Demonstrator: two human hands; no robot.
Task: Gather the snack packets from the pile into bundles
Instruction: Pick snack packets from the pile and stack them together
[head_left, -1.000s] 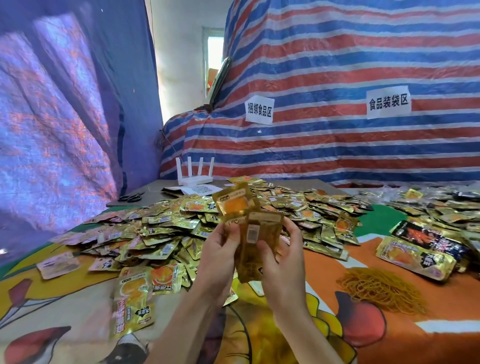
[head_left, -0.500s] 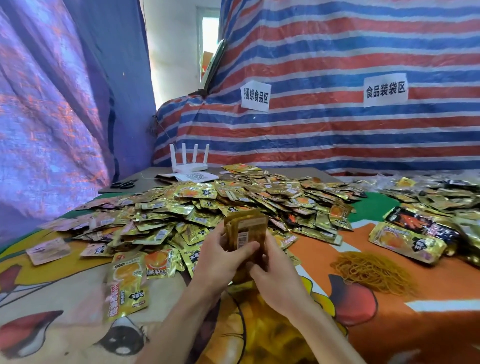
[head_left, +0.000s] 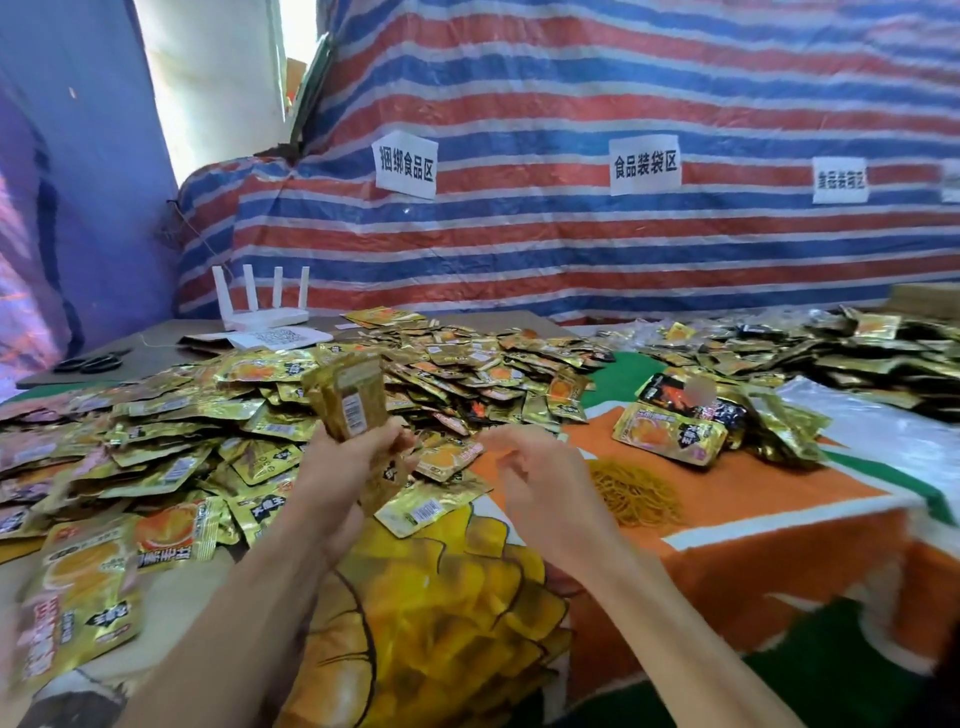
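The left grip (head_left: 345, 470) clasps a stack (head_left: 349, 397) of packets upright above the near edge of the pile (head_left: 208, 415). The right grip (head_left: 540, 480), blurred, hangs beside it, fingers loosely curled and empty, near the rubber bands (head_left: 636, 491) on the table (head_left: 753, 545). A second heap (head_left: 857, 348) lies far right.

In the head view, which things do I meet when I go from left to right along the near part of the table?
Large loose packet → left hand, gripping a stack of packets → right hand → heap of yellow rubber bands.
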